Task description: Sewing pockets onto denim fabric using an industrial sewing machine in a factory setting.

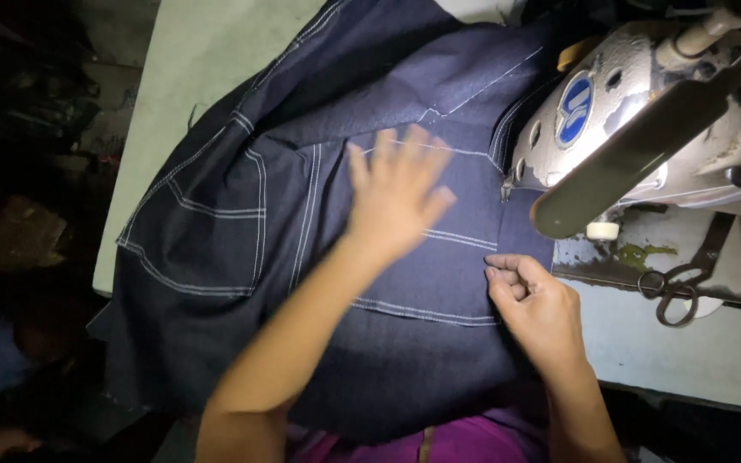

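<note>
Left hand (396,193) spread flat, pressing the dark denim (242,231) smooth on the table (190,60); right hand (538,304) pinching its edge just beside the sewing machine (645,111). Looks like lining up a seam: next calls for feeding straight. Stiff cloth, white double stitching; scissors (675,287) nearby.

Two hands (396,193), one denim garment (242,214), one sewing machine (645,111), one pair of scissors (675,287).

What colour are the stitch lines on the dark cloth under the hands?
White, running in double rows across the dark blue cloth; the head view shows them, beside the left hand.
</note>
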